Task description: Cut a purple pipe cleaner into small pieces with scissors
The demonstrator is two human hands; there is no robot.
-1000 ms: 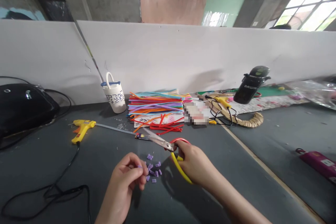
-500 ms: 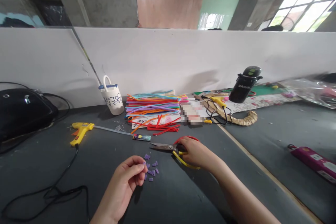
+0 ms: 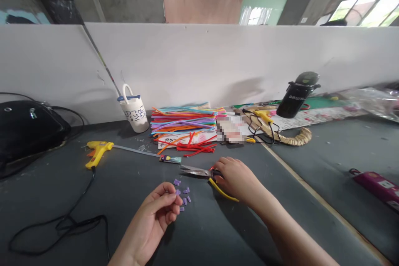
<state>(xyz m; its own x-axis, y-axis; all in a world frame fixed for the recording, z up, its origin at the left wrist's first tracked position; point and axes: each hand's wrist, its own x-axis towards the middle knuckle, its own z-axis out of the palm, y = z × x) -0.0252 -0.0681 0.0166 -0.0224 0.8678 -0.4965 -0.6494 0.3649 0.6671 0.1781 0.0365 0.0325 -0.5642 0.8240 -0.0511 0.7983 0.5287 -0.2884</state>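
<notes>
My right hand lies curled over the handles of a pair of scissors, palm down near the tabletop. The blades are slightly parted and point left; a yellow strip of the handle shows below my fingers, and a little red above. My left hand is closed, thumb pressed to the fingertips. Whatever is between those fingertips is hidden or too small to make out. Several short purple pieces lie on the dark table beside the left fingertips, below the scissors' blades; some are partly covered by that hand.
Colourful pipe cleaners are heaped behind, with red ones in front. A yellow glue gun lies left with its black cord; another glue gun is back right. A white cup, black bottle and purple pack stand around.
My right hand has settled further over the scissors' handles, covering most of the red loop. The left hand keeps its pinch near the purple pieces. The whole view has shifted slightly.
</notes>
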